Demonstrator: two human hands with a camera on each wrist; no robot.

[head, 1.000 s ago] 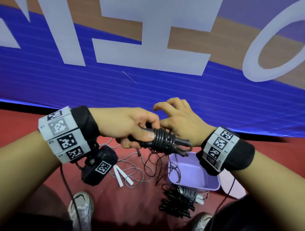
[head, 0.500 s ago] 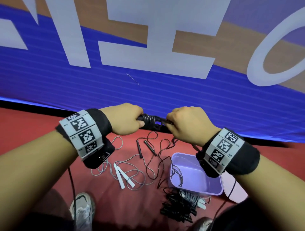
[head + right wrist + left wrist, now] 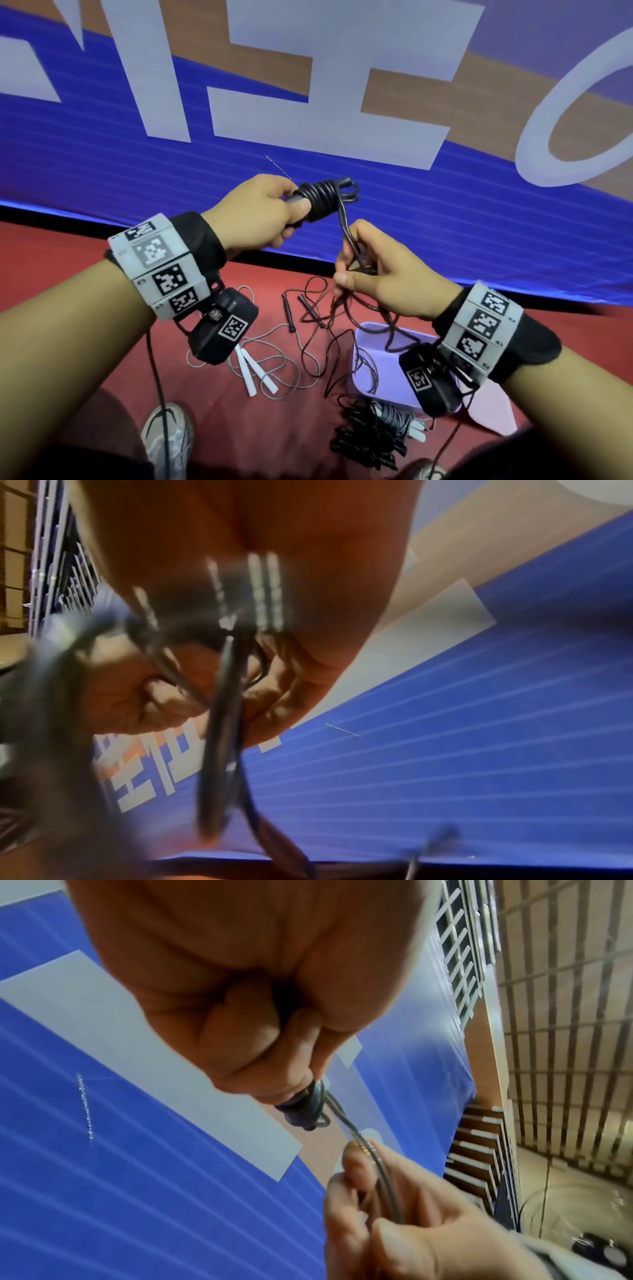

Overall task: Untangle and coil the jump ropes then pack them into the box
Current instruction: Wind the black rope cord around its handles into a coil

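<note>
Head view, looking down at two raised hands above a red floor (image 3: 102,394) that meets a blue banner wall (image 3: 137,171) along a dark base line just beyond the hands. The left hand (image 3: 255,214) has its fingers curled round the handles of a black jump rope (image 3: 322,200), thumb pressed on the tight coil wound about them. This bundle's long axis runs roughly level, tip pointing right and slightly up toward the wall. From the coil a doubled strand drops down and right into the right hand (image 3: 380,281), which pinches it between thumb and curled fingers; loose rope hangs below toward the floor.

On the floor beneath, a lilac box (image 3: 376,387) sits open, its near edge beside a pile of coiled black ropes (image 3: 366,442). Left of the box lie a loose black rope (image 3: 308,315) and a white-handled rope (image 3: 253,370), spread apart. Bare floor lies left of these, up to a shoe (image 3: 168,442) at the bottom edge.

Right wrist view is too blurred to add detail.
</note>
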